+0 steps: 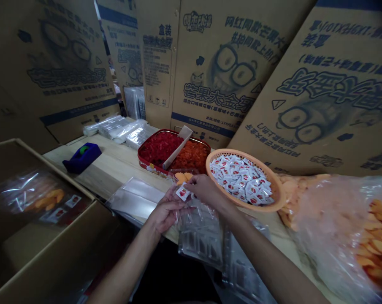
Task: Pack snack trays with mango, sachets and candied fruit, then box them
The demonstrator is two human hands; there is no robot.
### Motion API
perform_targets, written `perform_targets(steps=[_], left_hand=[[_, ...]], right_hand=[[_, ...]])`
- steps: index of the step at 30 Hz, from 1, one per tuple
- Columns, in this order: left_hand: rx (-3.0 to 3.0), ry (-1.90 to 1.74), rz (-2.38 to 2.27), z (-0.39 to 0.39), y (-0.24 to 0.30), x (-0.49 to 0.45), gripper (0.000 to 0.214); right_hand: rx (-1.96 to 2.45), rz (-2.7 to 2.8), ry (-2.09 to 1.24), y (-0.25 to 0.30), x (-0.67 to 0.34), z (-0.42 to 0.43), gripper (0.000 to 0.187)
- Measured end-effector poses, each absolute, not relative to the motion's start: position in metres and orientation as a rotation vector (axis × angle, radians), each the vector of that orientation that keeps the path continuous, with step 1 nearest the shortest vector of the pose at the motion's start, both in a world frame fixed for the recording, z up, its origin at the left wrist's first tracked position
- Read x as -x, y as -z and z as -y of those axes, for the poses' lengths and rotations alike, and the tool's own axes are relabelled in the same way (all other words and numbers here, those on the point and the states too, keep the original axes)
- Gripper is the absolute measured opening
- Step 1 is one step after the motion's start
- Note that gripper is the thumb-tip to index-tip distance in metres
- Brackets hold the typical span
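In the middle of the head view, my left hand (168, 211) is closed around a clear plastic pack (175, 174) that holds orange candy pieces (183, 177). My right hand (206, 191) meets it from the right, fingers pinched at a small white sachet (182, 192) with a red print, over the pack. Parts of the pack are hidden by my fingers. Just beyond my hands is a red tin (153, 168) of red and orange-red bits, split by a cardboard strip (178, 147). Right of it stands an orange basket (274, 181) full of similar sachets.
Clear plastic trays (200, 236) lie at the table's front edge below my hands. A blue tape dispenser (82, 158) and stacked clear packs (115, 128) are at left. An open carton (60, 249) holds filled packs. Bagged orange pieces (330, 211) lie right; printed cartons (216, 63) stand behind.
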State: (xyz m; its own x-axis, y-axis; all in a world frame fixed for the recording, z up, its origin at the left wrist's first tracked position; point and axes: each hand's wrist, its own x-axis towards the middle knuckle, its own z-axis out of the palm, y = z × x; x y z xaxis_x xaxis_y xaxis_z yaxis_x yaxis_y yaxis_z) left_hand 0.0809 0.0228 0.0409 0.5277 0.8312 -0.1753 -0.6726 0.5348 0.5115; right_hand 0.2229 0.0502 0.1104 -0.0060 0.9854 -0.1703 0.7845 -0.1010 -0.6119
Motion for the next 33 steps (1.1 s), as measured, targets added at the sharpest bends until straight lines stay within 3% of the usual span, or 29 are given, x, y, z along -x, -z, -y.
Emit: perform_targets(steps=[5,10,15,27,33], left_hand=[[-0.432,-0.928,-0.416,-0.025,-0.041,-0.075,0.058],[-0.436,-0.914,-0.415,-0.025,-0.041,-0.068,0.058],[-0.444,-0.905,-0.398,-0.024,-0.044,-0.064,0.059],[-0.443,-0.908,-0.404,-0.023,-0.039,-0.056,0.073],[-0.435,-0.946,-0.400,-0.021,-0.039,-0.056,0.072]], right_hand=[[2.037,1.949,-0.665,-0.119,-0.225,-0.049,0.028],[2.067,2.138,-0.328,-0.126,-0.227,-0.050,0.026],[1.993,2.335,-0.091,-0.120,-0.219,-0.050,0.037],[1.736,2.297,-0.460,-0.113,-0.235,-0.050,0.010],[1.769,1.891,-0.537,-0.101,-0.245,-0.047,0.008]])
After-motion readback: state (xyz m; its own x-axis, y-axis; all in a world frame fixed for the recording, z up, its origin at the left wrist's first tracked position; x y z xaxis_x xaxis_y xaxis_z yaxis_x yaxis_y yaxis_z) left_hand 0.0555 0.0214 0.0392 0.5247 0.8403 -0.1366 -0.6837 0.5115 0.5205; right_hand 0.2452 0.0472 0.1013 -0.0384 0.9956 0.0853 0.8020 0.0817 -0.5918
